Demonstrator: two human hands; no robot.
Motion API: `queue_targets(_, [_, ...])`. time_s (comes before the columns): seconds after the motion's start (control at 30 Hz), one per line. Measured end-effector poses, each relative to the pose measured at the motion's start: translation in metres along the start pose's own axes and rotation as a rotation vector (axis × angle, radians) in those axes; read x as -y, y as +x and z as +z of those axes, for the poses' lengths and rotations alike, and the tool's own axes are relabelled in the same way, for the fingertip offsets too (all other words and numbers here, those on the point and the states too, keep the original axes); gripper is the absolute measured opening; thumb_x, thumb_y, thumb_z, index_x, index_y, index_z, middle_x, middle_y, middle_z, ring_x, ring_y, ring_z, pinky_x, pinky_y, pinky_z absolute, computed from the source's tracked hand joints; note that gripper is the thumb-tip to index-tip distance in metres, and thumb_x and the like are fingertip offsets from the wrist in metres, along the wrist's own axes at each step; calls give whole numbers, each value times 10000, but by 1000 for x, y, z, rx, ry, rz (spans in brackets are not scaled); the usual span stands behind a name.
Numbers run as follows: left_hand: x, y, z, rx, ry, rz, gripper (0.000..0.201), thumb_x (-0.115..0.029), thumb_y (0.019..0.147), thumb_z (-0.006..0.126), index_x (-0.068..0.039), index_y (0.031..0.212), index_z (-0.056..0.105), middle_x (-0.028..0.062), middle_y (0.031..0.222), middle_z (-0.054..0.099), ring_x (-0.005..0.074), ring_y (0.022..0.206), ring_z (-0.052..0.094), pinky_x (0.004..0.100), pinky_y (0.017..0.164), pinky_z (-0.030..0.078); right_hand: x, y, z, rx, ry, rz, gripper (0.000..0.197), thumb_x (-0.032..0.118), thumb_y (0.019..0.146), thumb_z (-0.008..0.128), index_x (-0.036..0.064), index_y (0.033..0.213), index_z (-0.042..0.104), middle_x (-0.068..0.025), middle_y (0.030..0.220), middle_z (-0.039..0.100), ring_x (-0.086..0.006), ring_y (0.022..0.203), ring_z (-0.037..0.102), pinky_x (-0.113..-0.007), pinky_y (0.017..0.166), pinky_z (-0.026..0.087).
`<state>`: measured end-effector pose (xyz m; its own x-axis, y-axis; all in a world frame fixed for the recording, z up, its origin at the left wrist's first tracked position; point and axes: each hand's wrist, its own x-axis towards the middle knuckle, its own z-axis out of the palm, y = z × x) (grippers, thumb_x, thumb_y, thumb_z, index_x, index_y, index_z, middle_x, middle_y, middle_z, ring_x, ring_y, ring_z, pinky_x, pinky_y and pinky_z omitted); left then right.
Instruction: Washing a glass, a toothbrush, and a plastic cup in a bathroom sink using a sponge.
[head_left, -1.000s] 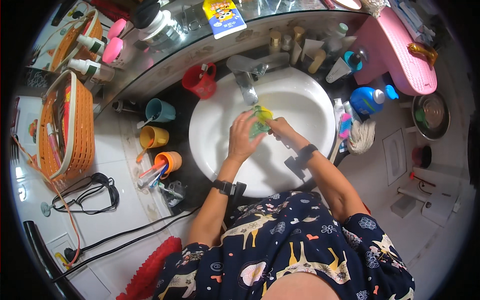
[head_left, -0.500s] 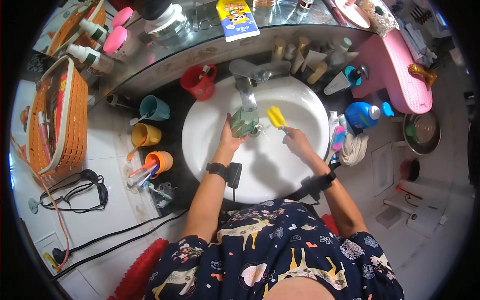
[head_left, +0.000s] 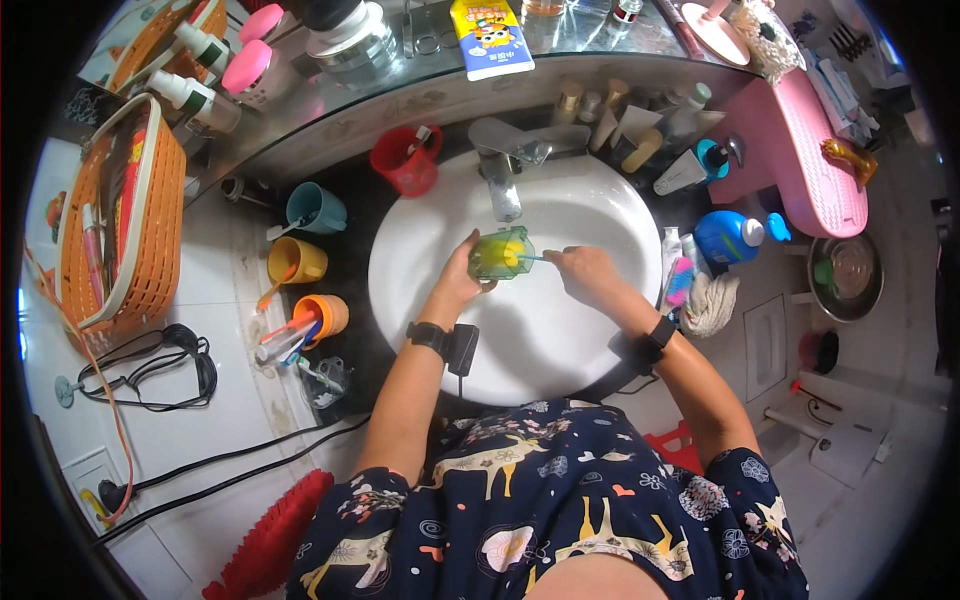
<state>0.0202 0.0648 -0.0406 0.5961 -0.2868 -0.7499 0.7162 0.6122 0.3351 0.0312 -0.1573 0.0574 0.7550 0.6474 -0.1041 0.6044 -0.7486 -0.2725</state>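
Left hand point(head_left: 462, 274) and right hand point(head_left: 592, 276) above a sink point(head_left: 618, 240)

The left hand is closed around a translucent green cup point(head_left: 488, 264), its mouth turned toward the right hand, which pinches a yellow brush point(head_left: 514, 253) by its blue handle point(head_left: 540, 258). The brush head sits inside the cup, near the faucet point(head_left: 504, 192).

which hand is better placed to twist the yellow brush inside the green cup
Probably the right hand: it holds the light-blue handle of the yellow brush, while the left hand is busy holding the green cup.
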Motion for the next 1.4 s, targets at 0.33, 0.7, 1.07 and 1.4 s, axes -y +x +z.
queue_targets(0.33, [16,-10,23,-48,172,22,446,-480,810,552,-118,1067,508,98,1071,528,232,977,516,411,796,433,-6,3,5,158,57,-116,101,64,729,511,42,720,610,-148,661,609,-316,642,609,-398,567,487])
queue_targets(0.7, [6,-4,-1,-199,-116,100,399,-441,856,464,-113,1079,504,118,1082,550,255,964,536,416,806,452,-11,-26,4,-231,141,181,102,145,834,496,49,826,527,-147,670,593,-354,598,570,-434,510,438])
queue_targets(1.07, [24,-2,7,127,-157,-28,428,-441,858,449,-91,1099,496,123,1018,570,267,875,571,365,664,493,-11,-7,20,-297,-42,179,67,112,804,492,60,765,505,-101,654,584,-259,542,586,-354,466,459])
queue_targets(1.4, [3,-15,25,-108,168,32,352,-500,782,533,-199,965,524,4,900,541,159,795,496,318,653,400,9,-5,-28,-145,-26,-79,55,50,741,477,53,776,519,-94,611,572,-256,549,592,-362,471,464])
